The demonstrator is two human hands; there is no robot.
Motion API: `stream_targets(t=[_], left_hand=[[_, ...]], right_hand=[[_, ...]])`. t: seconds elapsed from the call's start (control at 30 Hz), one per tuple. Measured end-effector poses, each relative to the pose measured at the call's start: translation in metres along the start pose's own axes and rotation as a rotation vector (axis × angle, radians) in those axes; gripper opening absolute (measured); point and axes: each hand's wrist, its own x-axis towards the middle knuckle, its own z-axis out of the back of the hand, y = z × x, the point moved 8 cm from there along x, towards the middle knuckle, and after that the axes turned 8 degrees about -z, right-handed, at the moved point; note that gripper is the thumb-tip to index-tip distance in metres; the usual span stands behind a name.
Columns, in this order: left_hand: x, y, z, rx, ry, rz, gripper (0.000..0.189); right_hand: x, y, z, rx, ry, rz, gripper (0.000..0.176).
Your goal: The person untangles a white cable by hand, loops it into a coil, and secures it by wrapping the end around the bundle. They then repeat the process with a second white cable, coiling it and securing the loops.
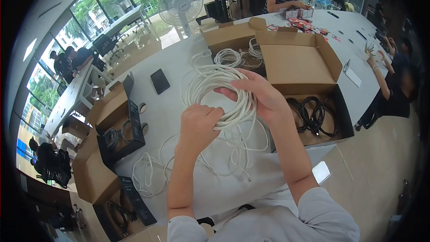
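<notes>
A thick coil of white network cable (204, 84) is held up in front of me above the white table (165, 107). My left hand (200, 123) is closed round the near lower side of the coil. On the right side, my right hand (260, 90) wraps the loops, thumb on top and fingers passing inside the ring. Loose white cable (150, 175) trails over the table below and to the left of the coil. One plug end (248, 178) lies near the table's front edge.
An open box (322, 116) at the right holds black cables; a box behind (233, 36) holds white coils. Further boxes (114, 130) with cables stand left. A black phone (160, 81) and tape rolls (143, 107) lie on the table. People sit at the far and right sides.
</notes>
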Motion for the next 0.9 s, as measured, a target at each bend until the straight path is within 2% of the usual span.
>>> stream_targets(t=[0.2,0.33,0.47,0.57,0.67,0.7,0.73,0.8,0.87,0.9], left_hand=[[0.0,-0.001,-0.004,-0.012,0.078,0.028,0.03],[0.004,-0.011,-0.001,-0.061,0.096,0.068,0.047],[0.006,-0.017,-0.003,-0.047,0.103,0.074,0.063],[0.005,-0.019,-0.01,-0.034,0.051,0.104,0.066],[0.002,-0.021,-0.022,-0.042,0.144,0.172,0.067],[0.004,-0.024,-0.022,0.006,0.123,0.156,0.069],[0.002,-0.024,-0.021,0.049,0.098,0.139,0.07],[-0.004,-0.025,-0.018,0.092,-0.025,0.086,0.07],[-0.003,-0.03,-0.016,0.153,-0.021,0.103,0.073],[0.001,-0.038,-0.014,0.148,-0.023,0.069,0.066]], right_hand=[[0.005,-0.004,0.005,0.004,-0.001,-0.007,0.048],[0.004,-0.005,0.009,0.014,0.017,-0.063,0.053],[0.005,-0.002,0.015,0.053,-0.039,-0.018,0.051],[0.007,0.0,0.021,0.049,-0.077,0.013,0.052],[0.005,-0.003,0.036,0.008,-0.201,0.054,0.055],[0.001,0.0,0.03,0.051,-0.183,0.082,0.054],[0.006,-0.002,0.036,0.052,-0.266,0.137,0.052],[0.003,-0.001,0.029,0.04,-0.271,0.171,0.049],[-0.002,0.0,0.019,0.151,-0.198,0.133,0.049],[-0.007,0.005,0.015,0.138,-0.208,0.123,0.048]])
